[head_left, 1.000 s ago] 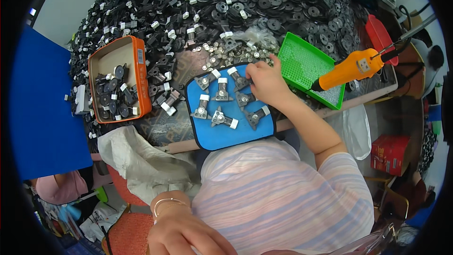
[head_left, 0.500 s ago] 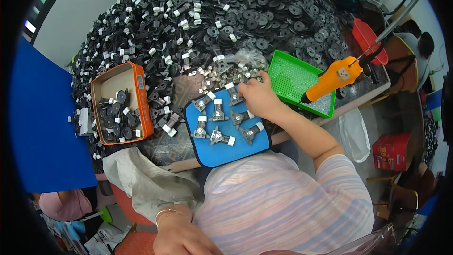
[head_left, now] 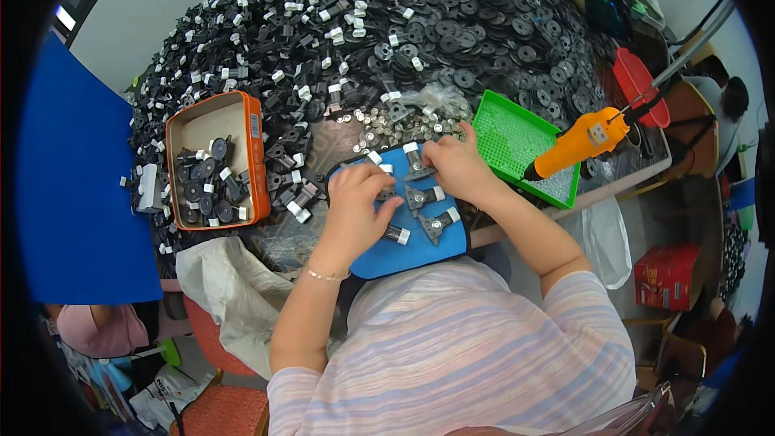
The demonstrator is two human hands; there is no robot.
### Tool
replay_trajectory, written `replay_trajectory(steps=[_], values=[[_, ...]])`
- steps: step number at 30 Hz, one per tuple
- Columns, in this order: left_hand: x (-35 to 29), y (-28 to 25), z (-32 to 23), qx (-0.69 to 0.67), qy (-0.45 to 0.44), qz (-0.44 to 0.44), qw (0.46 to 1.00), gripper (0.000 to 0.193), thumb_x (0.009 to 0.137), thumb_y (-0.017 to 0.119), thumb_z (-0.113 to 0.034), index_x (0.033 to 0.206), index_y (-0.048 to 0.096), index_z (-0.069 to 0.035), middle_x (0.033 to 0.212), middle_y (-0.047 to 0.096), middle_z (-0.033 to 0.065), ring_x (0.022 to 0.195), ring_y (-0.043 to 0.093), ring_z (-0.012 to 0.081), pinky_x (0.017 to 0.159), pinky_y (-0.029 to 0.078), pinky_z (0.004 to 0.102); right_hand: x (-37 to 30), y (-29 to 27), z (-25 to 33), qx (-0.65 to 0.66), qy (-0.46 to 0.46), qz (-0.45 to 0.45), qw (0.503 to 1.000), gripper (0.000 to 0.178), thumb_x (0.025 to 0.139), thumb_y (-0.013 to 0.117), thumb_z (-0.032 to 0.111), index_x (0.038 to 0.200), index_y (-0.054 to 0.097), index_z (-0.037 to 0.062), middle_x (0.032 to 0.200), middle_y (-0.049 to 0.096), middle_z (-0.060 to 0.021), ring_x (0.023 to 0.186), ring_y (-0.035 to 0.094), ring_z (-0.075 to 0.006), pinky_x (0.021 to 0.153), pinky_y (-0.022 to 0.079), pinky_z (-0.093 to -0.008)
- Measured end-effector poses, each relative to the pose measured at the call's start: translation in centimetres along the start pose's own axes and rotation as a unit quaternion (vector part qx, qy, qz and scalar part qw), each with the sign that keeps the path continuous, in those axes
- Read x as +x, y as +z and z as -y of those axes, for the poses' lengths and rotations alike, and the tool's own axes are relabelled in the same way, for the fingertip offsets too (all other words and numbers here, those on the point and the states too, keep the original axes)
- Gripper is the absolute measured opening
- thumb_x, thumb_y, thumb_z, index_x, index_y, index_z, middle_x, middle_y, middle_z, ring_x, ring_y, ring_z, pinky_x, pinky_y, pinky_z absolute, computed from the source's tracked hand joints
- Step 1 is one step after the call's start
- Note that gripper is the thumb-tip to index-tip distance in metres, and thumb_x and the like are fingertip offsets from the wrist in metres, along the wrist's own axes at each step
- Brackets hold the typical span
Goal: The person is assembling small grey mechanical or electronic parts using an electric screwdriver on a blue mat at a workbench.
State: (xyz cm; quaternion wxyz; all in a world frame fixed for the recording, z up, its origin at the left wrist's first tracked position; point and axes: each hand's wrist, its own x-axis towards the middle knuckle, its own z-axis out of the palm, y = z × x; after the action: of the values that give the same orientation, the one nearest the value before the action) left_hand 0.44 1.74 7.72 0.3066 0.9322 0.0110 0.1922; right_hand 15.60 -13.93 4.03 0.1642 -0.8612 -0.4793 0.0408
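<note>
Several small black brackets with white ends and silver screws lie on a blue mat (head_left: 387, 262). My left hand (head_left: 355, 210) reaches over the mat's left half, fingers bent and thumb apart, above a partly hidden bracket (head_left: 387, 191). My right hand (head_left: 464, 169) is at the mat's upper right corner, its fingers curled beside a bracket (head_left: 416, 163); what they hold, if anything, is hidden. Two other brackets (head_left: 425, 198) (head_left: 438, 224) lie below that hand. Just beyond the mat are loose silver screws (head_left: 395, 131).
An orange-rimmed box (head_left: 257, 157) of black parts stands left. A green tray (head_left: 517, 137) with tiny clear pieces is at right, under a hanging orange electric screwdriver (head_left: 581, 145). Piles of black-and-white parts (head_left: 266, 40) and black discs (head_left: 492, 24) cover the back. A red tray (head_left: 639, 89) sits far right.
My left hand has risen from my lap to the brackets on the mat. My right hand stays by the same upper bracket. The whole view has shifted slightly.
</note>
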Motion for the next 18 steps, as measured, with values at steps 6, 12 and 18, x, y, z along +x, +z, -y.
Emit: replay_trajectory(steps=[6,12,18], values=[[1.3,3.3,1.8,0.064,-0.039,0.042,0.996,0.022,0.067,0.076,-0.017,0.085,0.067,-0.007,0.096,0.059,0.0046,0.099,0.052,0.0256,0.097,0.029,0.0444,0.0,-0.8,-0.2,-0.005,0.011,0.052,0.999,0.024,0.067,0.063,0.002,0.086,0.055,0.0126,0.076,0.059,0.0006,0.089,0.058,-0.0193,0.106,0.018,-0.0594],[2.6,4.5,1.4,0.14,-0.048,0.093,0.985,0.015,0.069,0.074,-0.018,0.08,0.069,-0.009,0.096,0.057,0.0032,0.103,0.049,0.0234,0.099,0.025,0.0499,-0.1,0.1,0.4,0.014,-0.018,0.022,0.999,0.025,0.067,0.068,0.006,0.088,0.056,0.0128,0.076,0.06,0.0013,0.09,0.059,-0.0187,0.107,0.017,-0.059],[3.0,4.9,1.9,0.158,-0.039,0.099,0.982,0.01,0.069,0.073,-0.016,0.075,0.069,-0.009,0.098,0.057,0.0031,0.105,0.048,0.023,0.1,0.023,0.0538,0.1,-1.3,0.1,0.035,0.0,0.077,0.996,0.025,0.067,0.067,0.006,0.089,0.057,0.0126,0.075,0.061,-0.0002,0.088,0.06,-0.0202,0.106,0.019,-0.059]])
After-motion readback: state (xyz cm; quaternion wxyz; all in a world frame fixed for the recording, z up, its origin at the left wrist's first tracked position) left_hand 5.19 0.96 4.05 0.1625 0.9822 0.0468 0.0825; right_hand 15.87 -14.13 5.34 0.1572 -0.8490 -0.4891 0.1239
